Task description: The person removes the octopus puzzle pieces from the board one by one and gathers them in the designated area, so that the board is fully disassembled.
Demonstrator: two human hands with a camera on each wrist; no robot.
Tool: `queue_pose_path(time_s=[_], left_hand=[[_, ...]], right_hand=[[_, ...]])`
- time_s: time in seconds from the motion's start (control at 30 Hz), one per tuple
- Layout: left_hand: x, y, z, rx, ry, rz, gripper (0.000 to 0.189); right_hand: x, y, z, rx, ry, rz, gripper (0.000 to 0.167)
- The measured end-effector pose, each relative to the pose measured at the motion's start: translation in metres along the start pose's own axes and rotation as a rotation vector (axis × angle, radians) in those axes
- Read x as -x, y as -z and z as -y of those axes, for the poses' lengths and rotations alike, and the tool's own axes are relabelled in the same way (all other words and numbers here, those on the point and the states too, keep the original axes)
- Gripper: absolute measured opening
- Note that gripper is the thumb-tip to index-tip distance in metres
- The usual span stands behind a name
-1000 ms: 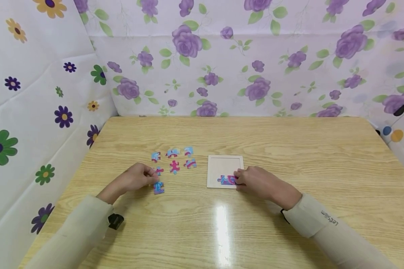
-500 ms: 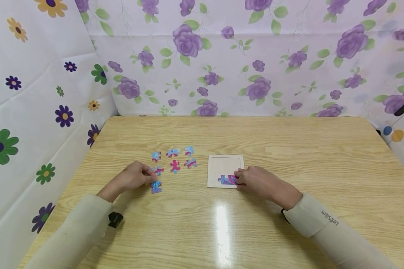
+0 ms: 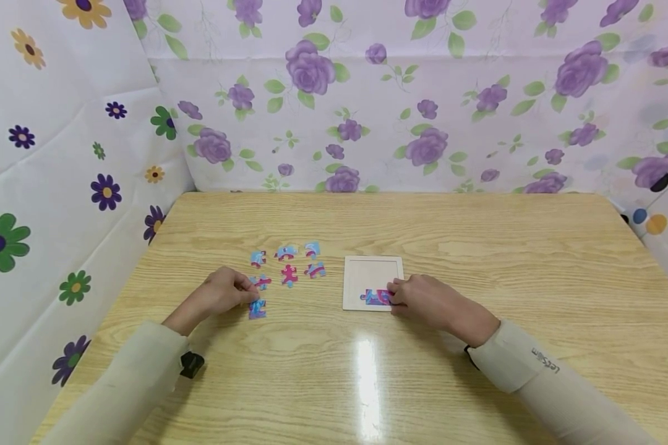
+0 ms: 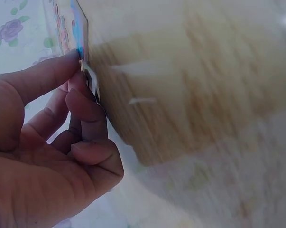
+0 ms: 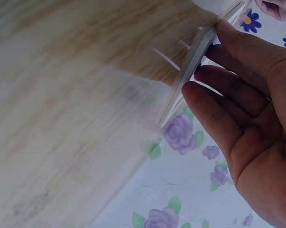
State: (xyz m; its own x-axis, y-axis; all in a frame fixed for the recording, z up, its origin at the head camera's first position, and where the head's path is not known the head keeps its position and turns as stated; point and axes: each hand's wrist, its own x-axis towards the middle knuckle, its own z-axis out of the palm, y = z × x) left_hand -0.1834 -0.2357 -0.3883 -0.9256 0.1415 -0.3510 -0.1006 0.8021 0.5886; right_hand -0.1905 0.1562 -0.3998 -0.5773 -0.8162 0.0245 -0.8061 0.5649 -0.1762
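Near the table's left side, my left hand (image 3: 221,292) has its thumb and index finger on a blue and purple jigsaw piece (image 3: 258,310), pinching its upper edge. In the left wrist view the thumb (image 4: 62,71) meets the edge of a flat piece, the other fingers curled beneath. A pale square puzzle frame (image 3: 347,283) lies right of centre with joined blue, purple and pink pieces (image 3: 374,298) along its bottom. My right hand (image 3: 425,301) grips the frame's lower right corner, hiding it. In the right wrist view the thumb (image 5: 233,35) rests at the frame's edge (image 5: 195,57).
Several loose blue and pink pieces lie in rows beyond my left hand, among them a red one (image 3: 289,275) and a blue one (image 3: 312,249). Flowered cloth (image 3: 334,123) hangs behind the wooden table (image 3: 334,377) and on its left side.
My left hand has shifted the blue and purple piece slightly left and away from me, settling beside the row of pieces. My right hand and the frame stay in place.
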Motion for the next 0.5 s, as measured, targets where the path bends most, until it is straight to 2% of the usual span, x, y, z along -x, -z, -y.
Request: queue_pose_path(time_s=[0.13, 0.4, 0.5], left_hand=[[-0.001, 0.002, -0.002, 0.007, 0.008, -0.002, 0.013], [-0.003, 0.004, -0.013, 0.036, -0.037, 0.004, 0.013], [-0.005, 0.004, -0.019, 0.046, -0.032, -0.003, 0.014]], right_hand=[[0.0, 0.0, 0.0, -0.003, -0.005, 0.003, 0.016], [0.001, 0.0, 0.0, -0.014, -0.011, 0.009, 0.016], [0.001, 0.001, 0.0, -0.018, -0.01, 0.005, 0.018]])
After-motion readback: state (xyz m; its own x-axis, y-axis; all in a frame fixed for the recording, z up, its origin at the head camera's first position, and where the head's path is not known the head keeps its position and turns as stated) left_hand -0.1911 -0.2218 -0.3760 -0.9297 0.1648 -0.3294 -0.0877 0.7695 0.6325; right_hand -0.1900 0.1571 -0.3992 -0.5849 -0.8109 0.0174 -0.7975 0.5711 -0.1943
